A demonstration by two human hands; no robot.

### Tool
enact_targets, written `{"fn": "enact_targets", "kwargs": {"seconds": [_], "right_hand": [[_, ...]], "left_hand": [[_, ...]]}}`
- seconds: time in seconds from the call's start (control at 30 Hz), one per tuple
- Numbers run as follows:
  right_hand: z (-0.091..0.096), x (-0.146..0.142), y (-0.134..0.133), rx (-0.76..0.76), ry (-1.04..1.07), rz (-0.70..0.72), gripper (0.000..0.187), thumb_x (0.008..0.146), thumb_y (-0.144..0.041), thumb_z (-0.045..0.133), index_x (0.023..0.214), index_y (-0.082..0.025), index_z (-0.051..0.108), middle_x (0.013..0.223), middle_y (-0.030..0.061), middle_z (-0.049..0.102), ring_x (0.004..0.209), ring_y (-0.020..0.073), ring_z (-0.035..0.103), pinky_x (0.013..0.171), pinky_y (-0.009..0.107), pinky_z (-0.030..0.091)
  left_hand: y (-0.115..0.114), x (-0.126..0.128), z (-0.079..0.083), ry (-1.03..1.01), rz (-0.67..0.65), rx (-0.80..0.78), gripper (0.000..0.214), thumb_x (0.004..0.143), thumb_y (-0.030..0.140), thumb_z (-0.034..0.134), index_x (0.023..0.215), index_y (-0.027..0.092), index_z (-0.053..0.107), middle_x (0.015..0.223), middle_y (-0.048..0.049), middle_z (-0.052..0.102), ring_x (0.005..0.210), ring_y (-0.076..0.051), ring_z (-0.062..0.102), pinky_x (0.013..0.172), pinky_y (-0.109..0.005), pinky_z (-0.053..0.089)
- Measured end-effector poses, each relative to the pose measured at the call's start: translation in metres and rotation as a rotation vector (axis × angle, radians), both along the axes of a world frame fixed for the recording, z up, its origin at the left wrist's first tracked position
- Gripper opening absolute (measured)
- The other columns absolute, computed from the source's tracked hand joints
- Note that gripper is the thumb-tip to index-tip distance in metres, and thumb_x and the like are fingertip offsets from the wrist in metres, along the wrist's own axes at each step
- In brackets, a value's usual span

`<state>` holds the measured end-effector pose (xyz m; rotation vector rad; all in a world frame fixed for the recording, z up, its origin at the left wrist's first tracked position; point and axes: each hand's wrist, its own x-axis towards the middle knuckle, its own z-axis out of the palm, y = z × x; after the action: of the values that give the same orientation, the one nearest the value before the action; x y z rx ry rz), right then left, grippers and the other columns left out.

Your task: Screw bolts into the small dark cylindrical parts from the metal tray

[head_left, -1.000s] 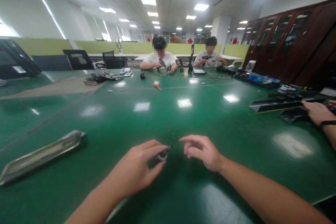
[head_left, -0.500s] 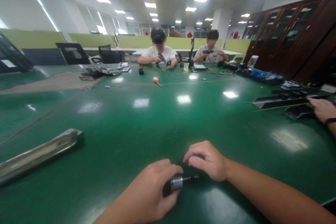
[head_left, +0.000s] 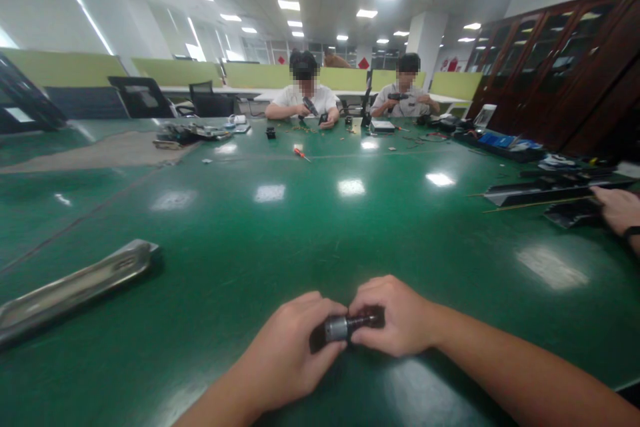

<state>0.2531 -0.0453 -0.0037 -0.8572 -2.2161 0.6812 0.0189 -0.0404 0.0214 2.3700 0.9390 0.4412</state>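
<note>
My left hand [head_left: 293, 353] is closed around the black handle of a small screwdriver-like tool [head_left: 337, 328] with a silver collar, held level just above the green table [head_left: 310, 227]. My right hand [head_left: 395, 317] is closed over the tool's dark front tip, its fingers curled round it. The two hands meet at the tool near the table's front edge. The tip itself is hidden under my right fingers.
A long metal plate [head_left: 75, 287] lies at the left. A co-worker's hand [head_left: 620, 210] rests by black parts [head_left: 550, 193] at the right. Two people sit at the far side with tools; a red-handled screwdriver [head_left: 300, 154] lies mid-table.
My right hand has moved down and left onto the tool's tip and closed on it. My left hand has drawn the tool nearer and turned it level.
</note>
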Motion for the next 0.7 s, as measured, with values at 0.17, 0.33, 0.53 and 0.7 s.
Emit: {"fn": "enact_targets", "kwargs": {"seconds": [0.17,0.33,0.53,0.7], "right_hand": [[-0.0015,0.001,0.0014,0.008,-0.018,-0.019,0.012,0.074,-0.022,0.07,0.085,-0.018,0.071,0.072,0.0014,0.068,0.064,0.0161,0.062,0.065,0.026,0.047],[-0.0031,0.0,0.0016,0.031,-0.007,-0.036,0.01,0.075,-0.022,0.07,0.085,-0.018,0.072,0.071,0.0016,0.069,0.063,0.0158,0.061,0.064,0.026,0.046],[-0.0012,-0.0003,0.0011,0.05,-0.007,-0.048,0.01,0.079,-0.026,0.07,0.084,-0.018,0.072,0.07,0.0017,0.069,0.061,0.0156,0.061,0.064,0.026,0.046],[0.0003,0.0005,0.0,0.067,-0.017,-0.062,0.01,0.08,-0.027,0.07,0.084,-0.018,0.071,0.07,0.0015,0.069,0.061,0.0156,0.061,0.065,0.027,0.046]], "left_hand": [[0.0013,0.0022,-0.0009,-0.028,0.024,-0.003,0.025,0.085,0.025,0.064,0.11,0.027,0.067,0.092,-0.002,0.069,0.086,-0.02,0.063,0.076,-0.033,0.047],[0.0017,0.003,-0.0015,-0.033,0.034,-0.001,0.025,0.085,0.026,0.064,0.11,0.027,0.068,0.092,-0.002,0.07,0.086,-0.02,0.064,0.076,-0.034,0.047],[0.0027,0.0023,-0.0032,-0.056,0.03,-0.003,0.027,0.085,0.025,0.065,0.111,0.028,0.067,0.101,-0.0008,0.073,0.094,-0.021,0.067,0.086,-0.036,0.049],[0.001,0.0018,-0.0029,-0.071,0.038,-0.01,0.026,0.086,0.026,0.064,0.111,0.027,0.067,0.1,-0.0011,0.073,0.093,-0.02,0.067,0.084,-0.035,0.05]]}}
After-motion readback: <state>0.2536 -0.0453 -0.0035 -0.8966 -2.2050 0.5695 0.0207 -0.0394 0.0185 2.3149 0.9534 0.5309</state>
